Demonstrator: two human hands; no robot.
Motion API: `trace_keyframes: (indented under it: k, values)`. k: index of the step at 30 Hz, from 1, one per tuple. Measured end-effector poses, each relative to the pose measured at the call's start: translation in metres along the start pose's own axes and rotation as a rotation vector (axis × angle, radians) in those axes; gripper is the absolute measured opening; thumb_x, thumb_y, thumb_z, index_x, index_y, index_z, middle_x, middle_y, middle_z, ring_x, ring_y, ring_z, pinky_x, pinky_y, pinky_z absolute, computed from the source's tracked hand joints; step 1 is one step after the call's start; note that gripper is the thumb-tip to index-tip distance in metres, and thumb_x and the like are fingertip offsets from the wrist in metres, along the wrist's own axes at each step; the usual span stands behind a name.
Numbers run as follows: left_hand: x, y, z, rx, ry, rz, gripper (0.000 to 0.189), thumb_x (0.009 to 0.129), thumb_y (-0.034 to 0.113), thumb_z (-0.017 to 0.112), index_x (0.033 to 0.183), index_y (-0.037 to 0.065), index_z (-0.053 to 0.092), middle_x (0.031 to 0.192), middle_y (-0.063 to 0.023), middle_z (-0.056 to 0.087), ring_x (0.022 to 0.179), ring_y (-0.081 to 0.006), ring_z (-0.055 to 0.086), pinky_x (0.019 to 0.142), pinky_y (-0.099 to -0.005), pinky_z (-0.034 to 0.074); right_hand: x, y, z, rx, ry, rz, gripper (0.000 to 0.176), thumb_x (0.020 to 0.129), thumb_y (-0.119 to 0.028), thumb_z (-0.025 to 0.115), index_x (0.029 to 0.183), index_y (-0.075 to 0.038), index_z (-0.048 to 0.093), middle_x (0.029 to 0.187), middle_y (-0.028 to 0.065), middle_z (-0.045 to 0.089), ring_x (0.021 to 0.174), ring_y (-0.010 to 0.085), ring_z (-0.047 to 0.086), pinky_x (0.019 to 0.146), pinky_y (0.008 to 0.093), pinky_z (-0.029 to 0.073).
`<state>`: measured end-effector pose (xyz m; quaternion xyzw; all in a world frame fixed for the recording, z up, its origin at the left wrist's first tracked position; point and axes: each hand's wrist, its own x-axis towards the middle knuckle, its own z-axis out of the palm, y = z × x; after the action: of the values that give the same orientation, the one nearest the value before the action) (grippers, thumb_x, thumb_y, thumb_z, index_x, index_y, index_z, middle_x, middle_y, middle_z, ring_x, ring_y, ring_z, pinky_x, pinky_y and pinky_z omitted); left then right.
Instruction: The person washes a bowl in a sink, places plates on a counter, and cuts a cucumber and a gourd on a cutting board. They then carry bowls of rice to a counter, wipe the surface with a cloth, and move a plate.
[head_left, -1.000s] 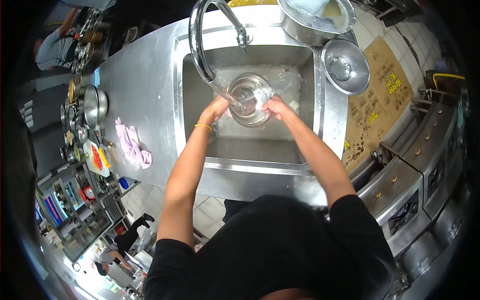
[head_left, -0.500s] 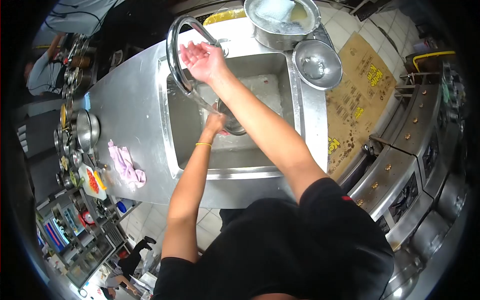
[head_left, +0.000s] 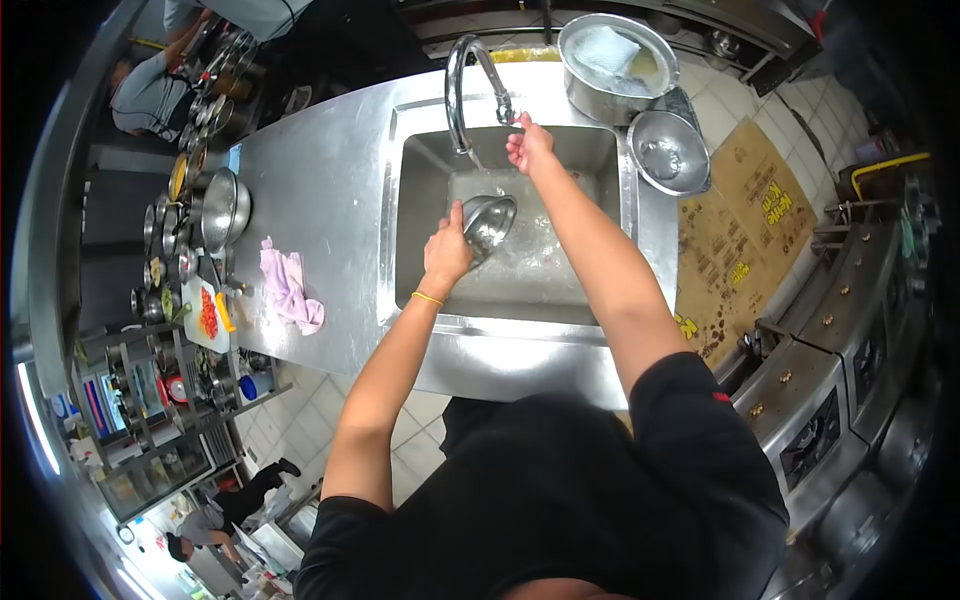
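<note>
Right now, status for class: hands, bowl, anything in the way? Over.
Left hand holding bowl, tilted in sink. Right hand at tap. Nothing visibly blocking.

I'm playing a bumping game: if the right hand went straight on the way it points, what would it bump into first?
Probably the base of the faucet, just ahead of the right hand. They look very close, maybe even touching; depth is unclear here.
</note>
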<state>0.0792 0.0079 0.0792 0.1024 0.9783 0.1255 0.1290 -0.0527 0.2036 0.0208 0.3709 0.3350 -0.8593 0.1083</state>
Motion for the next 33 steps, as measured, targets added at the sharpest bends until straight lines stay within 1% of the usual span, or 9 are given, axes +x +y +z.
trace_keyframes:
  k: [4, 7, 8, 10, 14, 21, 24, 28, 33]
  values:
    - [-0.002, 0.003, -0.021, 0.107, 0.076, 0.133, 0.073, 0.071, 0.0, 0.054, 0.139, 0.012, 0.028, 0.106, -0.0235, 0.052, 0.076, -0.0426, 0.062, 0.068, -0.052, 0.05, -0.051, -0.021, -0.011, -0.471, 0.155, -0.34, 0.035, 0.087, -0.032, 0.059, 0.112, -0.008, 0.058, 0.068, 0.0055, 0.062, 0.053, 0.0178, 0.058, 0.049, 0.0317, 0.044]
    - [0.01, -0.047, 0.006, -0.392, 0.143, -0.089, 0.074, 0.071, 0.001, 0.055, 0.139, 0.016, 0.029, 0.105, -0.0238, 0.053, 0.074, -0.0425, 0.061, 0.069, -0.0515, 0.05, -0.12, -0.078, -0.08, -1.375, 0.57, -1.736, 0.05, 0.066, -0.015, 0.071, 0.113, -0.007, 0.058, 0.099, 0.0135, 0.059, 0.093, 0.0309, 0.054, 0.084, 0.0404, 0.042]
    - [0.005, -0.057, 0.015, -0.272, 0.282, 0.077, 0.073, 0.072, 0.001, 0.054, 0.139, 0.017, 0.029, 0.104, -0.0236, 0.053, 0.072, -0.041, 0.061, 0.066, -0.0497, 0.051, -0.174, -0.099, -0.082, -1.157, 0.646, -1.195, 0.053, 0.066, -0.018, 0.071, 0.115, -0.007, 0.057, 0.108, 0.0156, 0.055, 0.102, 0.0304, 0.051, 0.09, 0.043, 0.039]
    - [-0.009, -0.047, -0.006, 0.157, 0.093, 0.223, 0.07, 0.075, 0.0, 0.049, 0.139, 0.019, 0.03, 0.104, -0.0238, 0.053, 0.062, -0.035, 0.062, 0.055, -0.0435, 0.052, -0.155, -0.133, -0.162, -1.65, 1.212, -1.307, 0.065, 0.07, -0.043, 0.071, 0.119, -0.002, 0.054, 0.108, 0.0187, 0.058, 0.104, 0.0342, 0.052, 0.092, 0.0456, 0.038]
    - [-0.036, -0.055, 0.004, 0.063, 0.221, 0.378, 0.07, 0.079, 0.002, 0.045, 0.142, 0.023, 0.025, 0.109, -0.0222, 0.05, 0.054, -0.0282, 0.06, 0.047, -0.0387, 0.05, -0.112, -0.141, -0.245, -1.693, 0.842, -0.628, 0.057, 0.068, -0.045, 0.068, 0.093, 0.006, 0.066, 0.095, 0.0266, 0.064, 0.094, 0.0387, 0.06, 0.085, 0.0442, 0.045]
    - [-0.122, -0.108, -0.047, -0.053, 0.597, 0.448, 0.069, 0.083, 0.004, 0.048, 0.144, 0.023, 0.023, 0.131, -0.0148, 0.042, 0.065, -0.0211, 0.062, 0.054, -0.0317, 0.051, -0.183, -0.076, -0.172, -1.567, 0.635, -1.554, 0.032, 0.07, -0.005, 0.053, 0.1, 0.005, 0.058, 0.107, 0.0206, 0.059, 0.098, 0.0376, 0.056, 0.082, 0.0419, 0.044]
    - [-0.196, -0.188, -0.074, -0.247, 0.615, 0.239, 0.065, 0.082, 0.005, 0.051, 0.141, 0.02, 0.03, 0.134, -0.0126, 0.04, 0.085, -0.0262, 0.062, 0.069, -0.0345, 0.053, -0.228, -0.016, -0.138, -1.651, 0.481, -1.791, 0.025, 0.07, -0.004, 0.054, 0.094, 0.005, 0.056, 0.111, 0.021, 0.056, 0.1, 0.037, 0.054, 0.081, 0.0427, 0.044]
    - [-0.324, -0.34, -0.061, -0.523, 0.981, -0.13, 0.071, 0.075, 0.002, 0.056, 0.141, 0.014, 0.03, 0.131, -0.017, 0.046, 0.094, -0.0336, 0.061, 0.08, -0.0388, 0.052, -0.222, 0.049, -0.171, -2.063, 0.514, -1.154, 0.03, 0.068, -0.011, 0.057, 0.093, 0.006, 0.056, 0.1, 0.0284, 0.057, 0.094, 0.0426, 0.055, 0.079, 0.0471, 0.043]
    - [-0.514, -0.551, 0.119, -0.86, 1.147, -0.985, 0.056, 0.08, 0.005, 0.044, 0.134, -0.004, 0.033, 0.118, -0.0231, 0.054, 0.106, -0.0343, 0.056, 0.095, -0.039, 0.045, -0.282, 0.127, -0.02, -1.718, 0.664, -1.202, 0.042, 0.069, -0.014, 0.058, 0.102, 0.01, 0.055, 0.097, 0.0296, 0.058, 0.09, 0.0418, 0.057, 0.079, 0.0457, 0.045]
